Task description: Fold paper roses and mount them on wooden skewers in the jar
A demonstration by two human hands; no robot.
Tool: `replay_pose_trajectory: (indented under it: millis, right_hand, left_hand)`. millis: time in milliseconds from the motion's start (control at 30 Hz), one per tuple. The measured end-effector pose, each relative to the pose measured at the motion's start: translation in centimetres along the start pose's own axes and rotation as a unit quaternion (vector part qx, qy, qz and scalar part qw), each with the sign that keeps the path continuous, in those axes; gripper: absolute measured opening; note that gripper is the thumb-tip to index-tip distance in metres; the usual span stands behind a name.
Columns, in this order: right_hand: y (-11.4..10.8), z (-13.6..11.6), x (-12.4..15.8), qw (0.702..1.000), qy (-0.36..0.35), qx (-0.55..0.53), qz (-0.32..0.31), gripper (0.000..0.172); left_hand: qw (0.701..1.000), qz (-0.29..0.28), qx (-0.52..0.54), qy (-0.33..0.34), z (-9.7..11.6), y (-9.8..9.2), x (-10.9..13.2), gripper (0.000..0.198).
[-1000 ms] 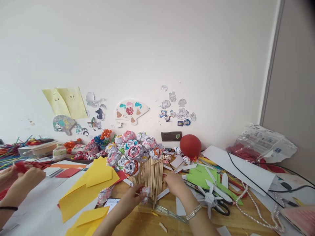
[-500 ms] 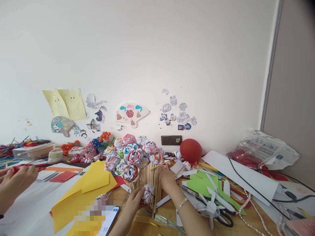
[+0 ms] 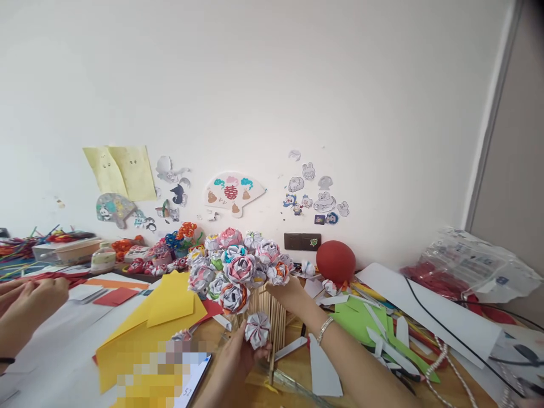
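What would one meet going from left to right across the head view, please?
Co-worker's hands → bottle → smartphone → paper flower in the person's left hand → right hand → red balloon → clear plastic bag.

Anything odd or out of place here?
Yes: a pixelated patch at lower left partly masks the yellow paper and smartphone, likely a picture effect, not damage. The paper flower in the left hand looks intact.
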State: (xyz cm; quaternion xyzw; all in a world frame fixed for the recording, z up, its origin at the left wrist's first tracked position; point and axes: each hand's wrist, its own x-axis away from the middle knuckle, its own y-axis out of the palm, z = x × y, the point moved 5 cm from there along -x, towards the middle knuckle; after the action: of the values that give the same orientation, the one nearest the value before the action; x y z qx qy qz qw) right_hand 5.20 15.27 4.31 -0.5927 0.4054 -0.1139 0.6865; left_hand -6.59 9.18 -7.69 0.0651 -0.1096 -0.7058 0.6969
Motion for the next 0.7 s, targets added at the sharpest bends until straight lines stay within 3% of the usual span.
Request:
replay_pose_trajectory:
  millis: [100, 167, 300, 433, 700]
  right_hand:
    - [-1.8, -0.7, 2.1, 0.996, -0.087, 0.029, 0.009, 0.022]
    - [-2.5, -1.0, 4.0, 0.991, -0.125, 0.047, 0.019, 0.022]
    - [-3.8, -2.4, 7.7, 0.965, -0.179, 0.13, 0.144, 0.021]
    - [-4.4, -3.5, 9.7, 0.961, -0.154, 0.146, 0.176, 0.02]
    - [-4.0, -4.4, 10.7, 0.959, -0.121, 0.12, 0.226, 0.02]
  left_hand:
    - [0.991, -0.031, 0.131, 0.003, 0.1, 0.6, 0.3, 0.05]
    - [0.986, -0.043, 0.163, 0.003, 0.3, 1.0, 0.6, 0.049]
    - [0.979, -0.047, 0.196, 0.024, 1.0, 1.8, 1.5, 0.043]
    - [0.976, -0.038, 0.212, 0.043, 1.6, 2.4, 2.3, 0.036]
    - [0.98, 0.021, 0.179, 0.084, 2.2, 2.6, 2.9, 0.038]
